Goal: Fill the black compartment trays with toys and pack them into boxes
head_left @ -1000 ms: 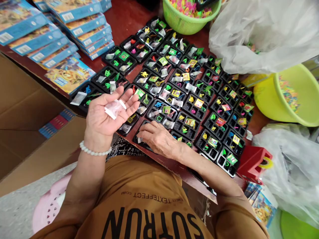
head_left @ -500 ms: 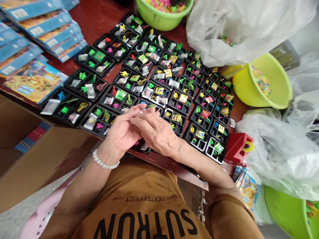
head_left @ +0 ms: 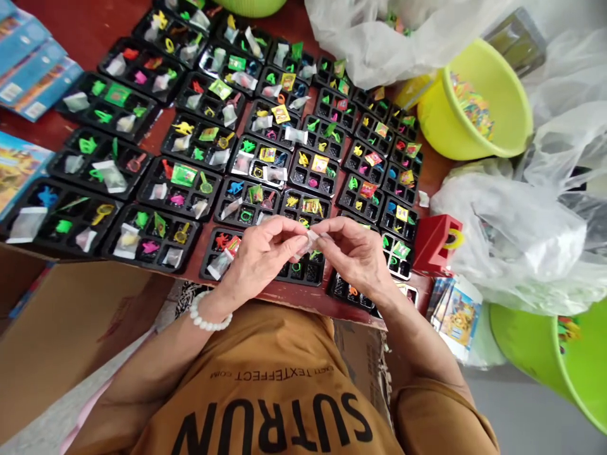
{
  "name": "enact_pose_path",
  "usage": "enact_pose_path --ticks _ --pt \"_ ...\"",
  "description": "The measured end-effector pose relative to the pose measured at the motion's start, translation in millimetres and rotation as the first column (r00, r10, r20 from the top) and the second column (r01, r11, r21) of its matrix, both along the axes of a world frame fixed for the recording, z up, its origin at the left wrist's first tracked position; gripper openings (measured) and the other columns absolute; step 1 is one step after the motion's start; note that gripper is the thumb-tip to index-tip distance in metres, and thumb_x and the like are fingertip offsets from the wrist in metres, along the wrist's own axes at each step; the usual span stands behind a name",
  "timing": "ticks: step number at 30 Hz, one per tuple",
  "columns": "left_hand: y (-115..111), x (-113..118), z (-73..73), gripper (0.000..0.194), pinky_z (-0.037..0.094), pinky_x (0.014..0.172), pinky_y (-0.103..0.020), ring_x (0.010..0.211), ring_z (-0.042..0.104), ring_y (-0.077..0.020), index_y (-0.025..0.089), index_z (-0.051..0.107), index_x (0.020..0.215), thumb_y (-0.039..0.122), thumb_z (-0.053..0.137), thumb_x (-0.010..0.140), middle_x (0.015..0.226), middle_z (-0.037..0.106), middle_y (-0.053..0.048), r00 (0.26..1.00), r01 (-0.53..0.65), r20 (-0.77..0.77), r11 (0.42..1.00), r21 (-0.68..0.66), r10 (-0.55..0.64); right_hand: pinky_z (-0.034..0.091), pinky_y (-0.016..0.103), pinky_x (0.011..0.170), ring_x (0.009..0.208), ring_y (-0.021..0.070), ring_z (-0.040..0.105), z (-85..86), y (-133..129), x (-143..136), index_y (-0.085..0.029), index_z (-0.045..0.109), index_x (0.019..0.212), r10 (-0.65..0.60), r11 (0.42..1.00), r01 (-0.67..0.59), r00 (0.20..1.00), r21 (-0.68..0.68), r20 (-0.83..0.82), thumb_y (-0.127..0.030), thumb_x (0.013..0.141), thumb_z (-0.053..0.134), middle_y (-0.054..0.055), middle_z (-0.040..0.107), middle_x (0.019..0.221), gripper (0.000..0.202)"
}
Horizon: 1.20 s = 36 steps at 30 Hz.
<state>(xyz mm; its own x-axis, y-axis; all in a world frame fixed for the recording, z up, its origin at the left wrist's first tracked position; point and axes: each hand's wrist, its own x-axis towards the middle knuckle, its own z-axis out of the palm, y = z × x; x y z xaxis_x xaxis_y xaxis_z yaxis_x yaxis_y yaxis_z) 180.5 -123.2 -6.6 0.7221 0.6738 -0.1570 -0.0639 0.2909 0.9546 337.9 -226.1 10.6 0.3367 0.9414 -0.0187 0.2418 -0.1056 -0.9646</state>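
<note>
Above the front trays, my left hand (head_left: 265, 256), with a white bead bracelet (head_left: 208, 316) at the wrist, meets my right hand (head_left: 358, 259). The fingertips of both pinch a small whitish sachet (head_left: 312, 240), partly covered by the fingers. Right below is a black compartment tray (head_left: 313, 276), half hidden by my hands. A neighbouring tray (head_left: 205, 256) to the left holds a red figure and small packets. Rows of similar black trays spread over the dark red table (head_left: 187, 265), with small plastic toys and sachets in their compartments.
A red tape dispenser (head_left: 434, 246) stands at the right table edge. Yellow basin (head_left: 512, 120), green tub (head_left: 526, 344) and clear plastic bags (head_left: 512, 234) crowd the right. Blue boxes (head_left: 33, 82) are stacked at left, above an open cardboard carton (head_left: 80, 322).
My hands, overlapped before, have moved apart to the two sides of the whitish sachet, which now shows between the fingertips. The view has shifted, so the trays appear further left and higher.
</note>
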Motion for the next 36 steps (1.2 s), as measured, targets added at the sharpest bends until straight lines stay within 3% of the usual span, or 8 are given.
enact_pose_path --ticks 4,11,13,17,22,26,30,36 --pt "-2 1 2.3 0.007 0.055 0.067 -0.024 0.071 0.067 -0.0127 0.020 0.077 0.091 0.025 0.074 0.086 0.086 0.076 -0.001 0.987 0.111 -0.148 0.937 0.332 -0.065 0.055 0.028 0.067 0.075 0.0141 0.067 -5.7 -9 -3 -0.021 0.074 0.099 -0.036 0.998 0.036 0.999 -0.042 -0.017 -0.037 0.095 0.071 0.002 0.074 0.087 0.016" --pt "6 -16 10.4 0.016 0.045 0.061 -0.023 0.060 0.062 -0.0098 0.021 0.071 0.080 0.017 0.063 0.093 0.073 0.074 0.005 0.919 0.300 -0.381 0.807 0.509 -0.102 0.056 0.031 0.071 0.084 0.0169 0.070 -11.1 -37 3 -0.023 0.075 0.101 -0.086 0.995 0.092 0.987 -0.036 0.136 -0.029 0.098 0.068 0.004 0.073 0.095 0.010" --pt "8 -24 7.8 0.016 0.044 0.064 -0.026 0.063 0.062 -0.0119 0.021 0.071 0.080 0.018 0.064 0.094 0.075 0.075 0.004 0.887 0.339 -0.462 0.707 0.621 -0.020 0.056 0.030 0.070 0.085 0.0174 0.070 -15.9 -47 5 -0.024 0.075 0.098 -0.116 0.992 0.123 0.955 -0.006 0.271 -0.024 0.096 0.068 0.004 0.071 0.094 0.007" --pt "8 -31 -0.3 0.017 0.043 0.069 -0.031 0.075 0.064 -0.0185 0.023 0.073 0.081 0.018 0.066 0.096 0.077 0.075 0.002 0.840 0.464 -0.540 0.436 0.771 0.061 0.058 0.031 0.074 0.088 0.0189 0.071 -31.9 -60 1 -0.024 0.073 0.098 -0.067 0.995 0.093 0.897 -0.038 0.437 -0.018 0.096 0.064 0.004 0.071 0.090 0.011" --pt "10 -24 -7.1 0.020 0.041 0.068 -0.033 0.074 0.059 -0.0210 0.024 0.075 0.082 0.020 0.063 0.099 0.076 0.076 0.001 0.852 0.499 -0.522 0.243 0.832 0.034 0.059 0.034 0.077 0.084 0.0197 0.072 -47.8 -60 -8 -0.023 0.071 0.103 -0.062 0.993 0.103 0.865 -0.054 0.498 -0.015 0.098 0.059 0.004 0.074 0.089 0.015" --pt "13 -18 -10.0 0.022 0.039 0.065 -0.034 0.073 0.055 -0.0220 0.024 0.077 0.086 0.022 0.061 0.101 0.076 0.076 0.001 0.861 0.504 -0.508 0.171 0.847 -0.025 0.059 0.032 0.077 0.084 0.0181 0.072 -48.0 -57 -10 -0.023 0.069 0.103 -0.132 0.991 0.133 0.850 0.035 0.511 -0.015 0.099 0.057 0.004 0.074 0.088 0.015" --pt "14 -14 -12.3 0.018 0.041 0.069 -0.035 0.078 0.057 -0.0220 0.027 0.079 0.094 0.019 0.064 0.099 0.093 0.080 0.002 0.840 0.541 -0.530 0.107 0.834 -0.113 0.058 0.029 0.073 0.084 0.0172 0.072 -48.8 -56 -12 -0.023 0.070 0.103 -0.162 0.987 0.148 0.830 0.069 0.533 -0.015 0.099 0.058 0.005 0.072 0.092 0.014" --pt "15 -15 -10.1 0.020 0.046 0.074 -0.034 0.083 0.062 -0.0203 0.027 0.077 0.113 0.021 0.063 0.101 0.103 0.079 0.000 0.851 0.525 -0.521 0.174 0.833 -0.069 0.056 0.026 0.064 0.075 0.0126 0.069 -51.7 -61 -14 -0.022 0.068 0.114 -0.175 0.981 0.192 0.834 0.022 0.523 -0.020 0.100 0.059 0.008 0.066 0.112 0.018"
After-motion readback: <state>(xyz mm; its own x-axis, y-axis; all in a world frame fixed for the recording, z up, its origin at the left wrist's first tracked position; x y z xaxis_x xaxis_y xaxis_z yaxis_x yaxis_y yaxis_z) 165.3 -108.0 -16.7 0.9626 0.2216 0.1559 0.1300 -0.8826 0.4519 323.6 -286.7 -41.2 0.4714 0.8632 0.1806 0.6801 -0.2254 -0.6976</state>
